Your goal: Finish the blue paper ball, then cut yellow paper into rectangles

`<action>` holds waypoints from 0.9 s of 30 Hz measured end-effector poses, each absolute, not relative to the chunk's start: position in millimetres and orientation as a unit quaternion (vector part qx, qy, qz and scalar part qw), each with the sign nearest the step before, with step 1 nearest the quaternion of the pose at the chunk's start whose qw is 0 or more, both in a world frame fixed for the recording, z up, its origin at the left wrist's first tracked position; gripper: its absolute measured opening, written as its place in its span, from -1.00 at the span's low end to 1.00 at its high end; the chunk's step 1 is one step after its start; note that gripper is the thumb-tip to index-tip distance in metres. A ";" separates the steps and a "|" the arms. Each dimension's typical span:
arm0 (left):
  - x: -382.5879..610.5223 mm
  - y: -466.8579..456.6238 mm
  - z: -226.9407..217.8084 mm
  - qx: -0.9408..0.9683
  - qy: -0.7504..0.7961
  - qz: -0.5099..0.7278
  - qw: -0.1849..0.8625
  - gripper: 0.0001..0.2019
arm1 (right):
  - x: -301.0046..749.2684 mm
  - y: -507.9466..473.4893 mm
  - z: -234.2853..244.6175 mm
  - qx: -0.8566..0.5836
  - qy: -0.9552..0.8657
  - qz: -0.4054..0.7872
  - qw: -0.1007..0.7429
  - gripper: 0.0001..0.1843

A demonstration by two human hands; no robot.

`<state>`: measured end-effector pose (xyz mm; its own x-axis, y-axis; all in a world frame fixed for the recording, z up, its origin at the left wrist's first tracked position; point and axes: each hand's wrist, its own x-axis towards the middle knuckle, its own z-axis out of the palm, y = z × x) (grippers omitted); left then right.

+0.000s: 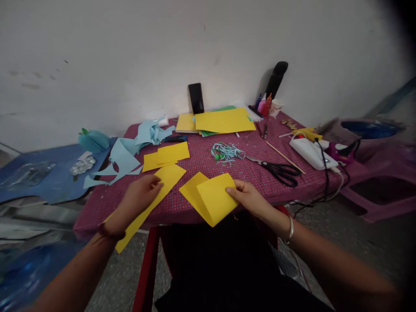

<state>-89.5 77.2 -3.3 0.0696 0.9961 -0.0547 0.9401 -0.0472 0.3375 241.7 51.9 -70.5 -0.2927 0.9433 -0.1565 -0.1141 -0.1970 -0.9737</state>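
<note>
My right hand (pixel 248 195) pinches a folded piece of yellow paper (pixel 217 195) by its right side, thumb on top. The paper's two halves spread apart over the table's front edge. My left hand (pixel 144 193) is curled above a long yellow paper strip (pixel 172 175), which runs under the wrist and past the table edge. Its fingers are drawn together; whether they grip anything is hidden. Just beyond lie smaller yellow paper pieces (pixel 172 153). Black-handled scissors (pixel 279 171) rest to the right, their tips by a bundle of shredded pale-blue paper (pixel 227 152).
Pale-blue paper scraps (pixel 125 156) lie at left. Yellow sheets (pixel 225 120) are stacked at the back below a phone (pixel 196 98) leaning on the wall. A wooden stick (pixel 286 157), white power strip (pixel 312 151), glue bottles (pixel 264 105) and paper cup (pixel 275 108) occupy the right.
</note>
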 end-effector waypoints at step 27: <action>8.6 133.4 -15.8 0.694 0.558 0.095 0.445 -0.67 | 228.1 76.5 -82.0 -0.348 -0.615 0.565 0.427 -0.70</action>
